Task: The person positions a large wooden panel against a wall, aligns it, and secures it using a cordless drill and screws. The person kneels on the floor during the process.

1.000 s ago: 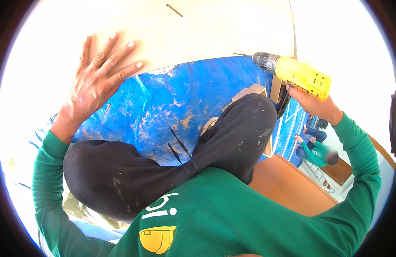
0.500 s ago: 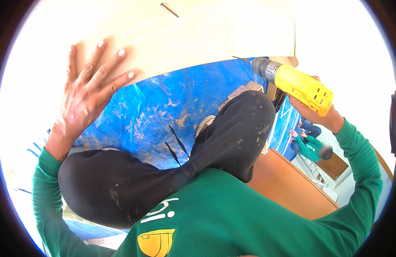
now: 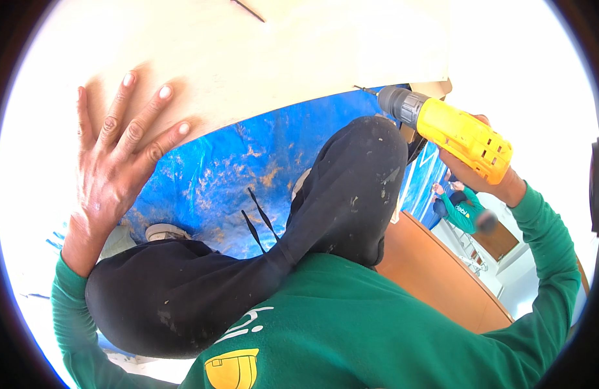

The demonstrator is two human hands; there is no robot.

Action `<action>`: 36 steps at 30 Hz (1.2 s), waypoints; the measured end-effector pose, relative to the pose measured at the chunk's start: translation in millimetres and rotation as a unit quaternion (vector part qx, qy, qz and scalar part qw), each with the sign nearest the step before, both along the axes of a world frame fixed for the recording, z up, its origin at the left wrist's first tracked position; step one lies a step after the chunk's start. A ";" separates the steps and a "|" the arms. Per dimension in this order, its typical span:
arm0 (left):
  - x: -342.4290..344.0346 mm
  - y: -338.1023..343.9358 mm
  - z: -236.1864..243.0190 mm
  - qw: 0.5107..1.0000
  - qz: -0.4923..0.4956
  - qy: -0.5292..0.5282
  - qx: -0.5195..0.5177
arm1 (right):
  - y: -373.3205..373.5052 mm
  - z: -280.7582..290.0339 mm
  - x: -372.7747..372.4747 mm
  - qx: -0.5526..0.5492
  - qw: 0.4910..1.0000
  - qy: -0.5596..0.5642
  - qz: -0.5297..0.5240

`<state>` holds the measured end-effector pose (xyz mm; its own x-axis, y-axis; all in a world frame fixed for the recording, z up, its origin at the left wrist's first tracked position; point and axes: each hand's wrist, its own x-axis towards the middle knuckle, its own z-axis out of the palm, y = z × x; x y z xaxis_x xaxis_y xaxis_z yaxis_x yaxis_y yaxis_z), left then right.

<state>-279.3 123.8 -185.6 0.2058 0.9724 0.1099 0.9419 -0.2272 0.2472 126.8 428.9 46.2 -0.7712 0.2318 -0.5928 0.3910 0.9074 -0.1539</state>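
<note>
A pale, light-coloured board (image 3: 299, 52) spans the far part of the view. My left hand (image 3: 115, 149) lies on its left part, fingers spread and palm down, with the thumb along the near edge. In my right hand (image 3: 481, 165) is a yellow cordless drill (image 3: 465, 138), gripped by its handle and pointing left. Its thin dark bit (image 3: 366, 90) reaches the board's near edge at the right; whether it touches or enters the wood I cannot tell. A dark, thin screw or nail (image 3: 249, 10) lies on the board at the top.
Below the board spreads a blue tarp (image 3: 228, 162) strewn with sawdust. My bent legs (image 3: 351, 188) in dark trousers are close under the board's edge. An orange-brown panel (image 3: 435, 272) stands at right. Farther off, another person (image 3: 465, 211) in green is near a ladder (image 3: 468, 249).
My left hand has shifted left and nearer along the board. My knees have moved a little, and the drill sits slightly farther right with its bit still at the board's edge.
</note>
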 end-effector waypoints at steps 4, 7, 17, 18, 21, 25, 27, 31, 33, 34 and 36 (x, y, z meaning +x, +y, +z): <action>-0.1 0.0 1.3 1.000 0.004 -0.001 -0.026 | 6.5 -1.2 -4.9 -0.023 0.999 -0.032 0.004; -1.0 -0.2 1.7 0.999 0.003 0.000 -0.035 | 10.1 -3.8 -1.8 -0.036 0.997 -0.021 -0.069; 1.7 1.9 4.6 1.000 0.010 -0.004 -0.027 | 25.0 -13.3 -12.2 -0.061 0.998 -0.002 -0.008; 2.0 2.5 4.3 1.000 0.011 -0.006 -0.017 | 26.4 -14.5 -17.8 -0.088 0.996 -0.001 -0.035; 3.0 2.7 2.2 1.000 0.014 -0.009 -0.005 | 30.1 -18.0 -32.9 -0.154 0.980 -0.020 -0.124; -2.0 2.4 0.7 1.000 0.003 -0.024 -0.014 | 41.5 -23.8 -58.3 -0.168 0.967 -0.146 -0.126; -4.5 1.4 1.8 1.000 -0.009 -0.029 -0.007 | 39.3 -29.9 -75.2 -0.084 0.986 -0.147 0.006; -7.1 3.0 2.7 1.000 -0.019 0.003 -0.010 | 42.8 -22.9 -122.6 0.089 0.937 -0.198 0.273; -6.8 2.7 2.6 1.000 -0.018 0.013 0.009 | 32.9 -2.5 -129.1 0.119 0.951 -0.117 0.262; -6.0 2.7 2.5 1.000 -0.018 0.021 0.010 | 22.8 2.7 -124.2 0.134 0.962 -0.059 0.230; -3.5 2.4 2.9 0.999 -0.029 0.022 0.007 | -8.2 0.5 -99.0 0.136 0.985 0.090 0.051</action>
